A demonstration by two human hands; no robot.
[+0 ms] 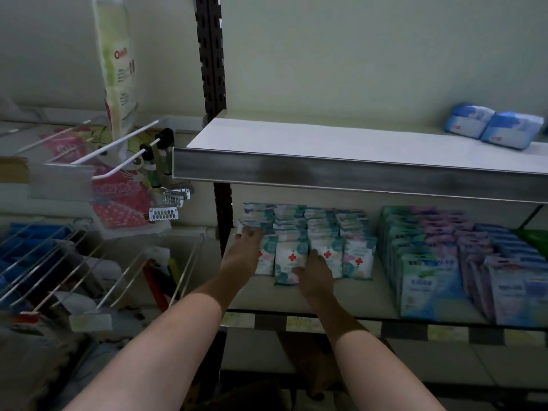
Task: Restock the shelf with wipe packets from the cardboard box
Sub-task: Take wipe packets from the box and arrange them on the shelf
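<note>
Glossy plastic film wraps the packets. The upper shelf looks smooth and matt white, edged with a brushed-metal strip.

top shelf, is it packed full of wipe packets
No, the top shelf is mostly bare, with only two blue packs at its far right; the red-cross wipe packets sit on the shelf below.

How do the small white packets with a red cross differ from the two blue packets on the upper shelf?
The small white wipe packets with a red cross stand upright in tight rows on the lower shelf; the two blue soft packets lie flat, side by side, on the upper white shelf. The wipe packets are many; the blue ones are only two. The left hand and the right hand touch the wipe packets; nothing touches the blue ones. Both are soft plastic packs.
</note>
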